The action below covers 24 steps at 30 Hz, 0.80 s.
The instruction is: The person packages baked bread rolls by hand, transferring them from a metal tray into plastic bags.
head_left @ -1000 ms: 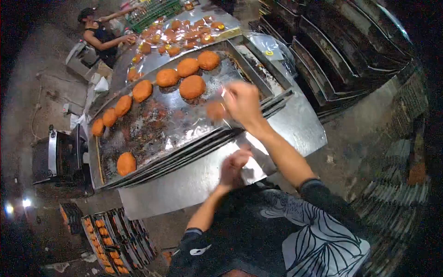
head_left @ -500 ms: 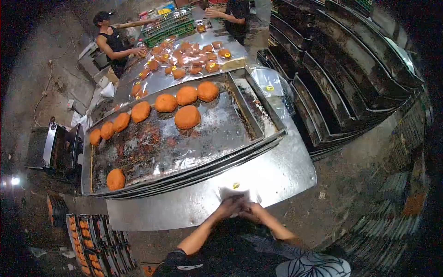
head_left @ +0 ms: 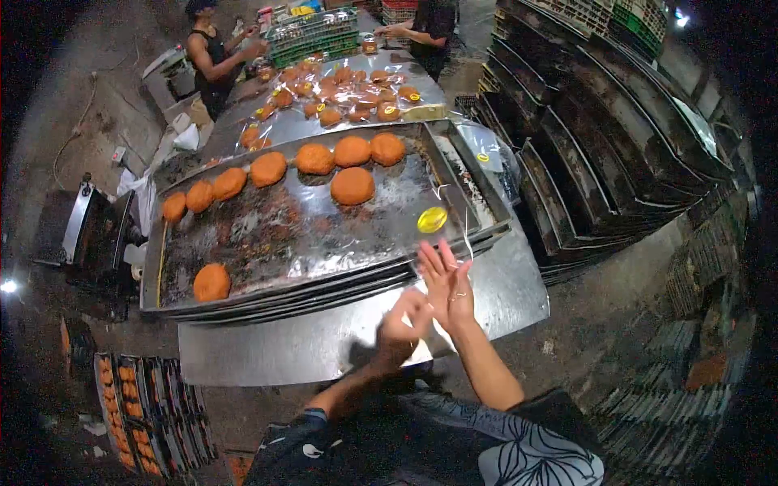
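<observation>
A clear plastic bag with a yellow label (head_left: 432,219) stands up over the front right corner of the baking tray (head_left: 275,243). My right hand (head_left: 446,287) is at this bag, fingers stretched upward and thumb apart; the film seems to lie around the fingers. Beside it, my left hand (head_left: 405,317) is curled and somewhat blurred, thumb and fingers drawn together; what they hold, if anything, is not clear. On the tray lie several round orange-brown buns (head_left: 352,186), most in a row along the far side, and one bun (head_left: 211,283) at the near left.
Bagged buns (head_left: 348,93) cover the metal table (head_left: 519,283) beyond the tray. Green crates (head_left: 312,39) stand farther back, with one person (head_left: 215,57) at left and another (head_left: 429,36) at right. Stacked dark trays (head_left: 600,138) rise at the right. Trays of buns (head_left: 130,405) sit at lower left.
My hands have come up from the table's near edge and moved apart. The labelled bag is now raised and spread at my right hand. The view has shifted slightly.
</observation>
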### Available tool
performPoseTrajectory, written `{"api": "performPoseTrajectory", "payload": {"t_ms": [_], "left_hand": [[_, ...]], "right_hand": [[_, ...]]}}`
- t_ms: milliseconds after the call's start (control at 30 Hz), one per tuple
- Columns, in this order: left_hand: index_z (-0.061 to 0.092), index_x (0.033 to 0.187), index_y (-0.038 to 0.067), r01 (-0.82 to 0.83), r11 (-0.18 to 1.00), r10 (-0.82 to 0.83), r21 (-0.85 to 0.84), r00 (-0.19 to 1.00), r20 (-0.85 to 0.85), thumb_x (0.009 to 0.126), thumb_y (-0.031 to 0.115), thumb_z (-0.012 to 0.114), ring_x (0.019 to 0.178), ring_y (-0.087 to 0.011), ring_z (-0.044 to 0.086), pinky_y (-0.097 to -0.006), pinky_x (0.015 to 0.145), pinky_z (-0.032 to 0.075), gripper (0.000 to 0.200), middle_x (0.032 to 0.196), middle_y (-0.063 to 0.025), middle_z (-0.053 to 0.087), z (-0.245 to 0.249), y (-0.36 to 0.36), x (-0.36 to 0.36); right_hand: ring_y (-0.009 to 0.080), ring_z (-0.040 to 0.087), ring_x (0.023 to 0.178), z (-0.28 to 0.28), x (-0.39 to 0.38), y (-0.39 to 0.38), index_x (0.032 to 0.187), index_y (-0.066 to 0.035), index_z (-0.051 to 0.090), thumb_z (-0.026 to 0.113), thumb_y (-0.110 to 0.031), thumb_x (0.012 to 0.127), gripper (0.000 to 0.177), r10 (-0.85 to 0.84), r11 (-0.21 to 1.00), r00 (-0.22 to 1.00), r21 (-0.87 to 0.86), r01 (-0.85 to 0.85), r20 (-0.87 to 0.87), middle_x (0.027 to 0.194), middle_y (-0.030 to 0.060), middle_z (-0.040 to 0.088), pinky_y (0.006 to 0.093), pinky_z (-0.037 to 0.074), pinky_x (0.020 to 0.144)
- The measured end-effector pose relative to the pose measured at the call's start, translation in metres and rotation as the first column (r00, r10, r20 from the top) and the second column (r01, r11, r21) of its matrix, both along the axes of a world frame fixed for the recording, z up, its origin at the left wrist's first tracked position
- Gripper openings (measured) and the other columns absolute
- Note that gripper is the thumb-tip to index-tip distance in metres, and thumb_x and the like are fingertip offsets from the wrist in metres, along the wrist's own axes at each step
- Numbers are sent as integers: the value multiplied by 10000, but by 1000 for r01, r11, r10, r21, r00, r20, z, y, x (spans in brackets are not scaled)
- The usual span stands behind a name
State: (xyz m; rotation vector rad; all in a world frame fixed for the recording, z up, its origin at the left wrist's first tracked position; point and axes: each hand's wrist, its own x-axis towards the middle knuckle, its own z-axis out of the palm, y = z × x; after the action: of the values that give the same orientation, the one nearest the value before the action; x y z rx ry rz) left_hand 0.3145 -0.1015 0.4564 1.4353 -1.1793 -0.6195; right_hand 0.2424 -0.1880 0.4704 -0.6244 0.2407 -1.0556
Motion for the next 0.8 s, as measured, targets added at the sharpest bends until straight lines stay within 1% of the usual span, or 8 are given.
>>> {"api": "performPoseTrajectory", "payload": {"t_ms": [67, 167, 233, 333, 467, 533, 667, 800], "left_hand": [[479, 1054, 44, -401, 900, 160, -171, 667, -727, 790, 53, 508, 777, -187, 553, -276, 666, 474, 266, 859, -78, 556, 4, -14, 24], [490, 1006, 81, -159, 975, -72, -156, 438, -896, 824, 198, 514, 852, -164, 539, -359, 769, 459, 218, 849, -47, 563, 23, 22, 114], [471, 1043, 73, -400, 892, 9, -210, 480, -877, 829, 172, 503, 891, -168, 521, -375, 797, 451, 239, 914, -55, 540, 20, 37, 157], [427, 1122, 70, -615, 744, 31, -261, 422, -906, 815, 146, 498, 960, -212, 489, -497, 896, 346, 324, 984, -65, 507, 35, 60, 201], [392, 1155, 62, -672, 705, -16, -225, 303, -953, 794, 189, 472, 1039, -271, 456, -539, 917, 307, 390, 1022, -91, 501, 47, 84, 238], [370, 1173, 60, -706, 630, -108, -322, 331, -937, 798, 178, 460, 1037, -279, 458, -547, 916, 306, 403, 1034, -97, 497, 42, 93, 250], [340, 1200, 72, -705, 601, -137, -376, 373, -918, 799, 147, 445, 1035, -290, 459, -523, 910, 329, 421, 1053, -117, 488, 33, 59, 233], [290, 1238, 114, -578, 748, -33, -326, 458, -888, 796, 152, 427, 1042, -276, 454, -416, 917, 346, 465, 1150, -140, 439, 72, 13, 160]], "right_hand": [[263, 405, 1112, 13, 34, 17, 1287, -35, 228, 415, -445, 821, 648, 305, 926, 881, 104, -364, 361, 1274, 153, 344, 362, 346, 922], [228, 529, 954, 4, 88, 49, 1180, -68, 428, 515, -241, 811, 417, 575, 811, 814, 191, -553, -83, 1137, 133, 487, 310, 422, 820], [271, 519, 955, 21, 111, 1, 1036, -8, 541, 611, -230, 738, 379, 45, 637, 640, -471, -610, -767, 1057, 152, 535, 341, 396, 830], [322, 334, 1152, 10, 172, -123, 1214, -45, 349, 701, -357, 590, 781, -878, -50, 409, -801, -596, -249, 1215, 206, 373, 423, 344, 886], [326, 455, 1054, -7, 199, -166, 1182, -37, 419, 661, -386, 628, 698, -651, 410, 136, -497, -764, -747, 1124, 226, 468, 381, 366, 884], [326, 459, 1024, -9, 193, -109, 1187, 64, 377, 674, -357, 637, 753, -585, 555, 405, -711, -431, -703, 1089, 221, 484, 344, 368, 873], [291, 482, 809, 53, 164, 41, 1227, 51, 331, 751, -168, 491, 876, -830, 25, 547, -988, -152, -105, 905, 160, 521, 347, 401, 753], [283, 518, 779, 57, 151, 56, 1240, 49, 308, 765, -125, 462, 919, -862, 196, 471, -980, -32, -188, 889, 159, 552, 345, 423, 714]]}}
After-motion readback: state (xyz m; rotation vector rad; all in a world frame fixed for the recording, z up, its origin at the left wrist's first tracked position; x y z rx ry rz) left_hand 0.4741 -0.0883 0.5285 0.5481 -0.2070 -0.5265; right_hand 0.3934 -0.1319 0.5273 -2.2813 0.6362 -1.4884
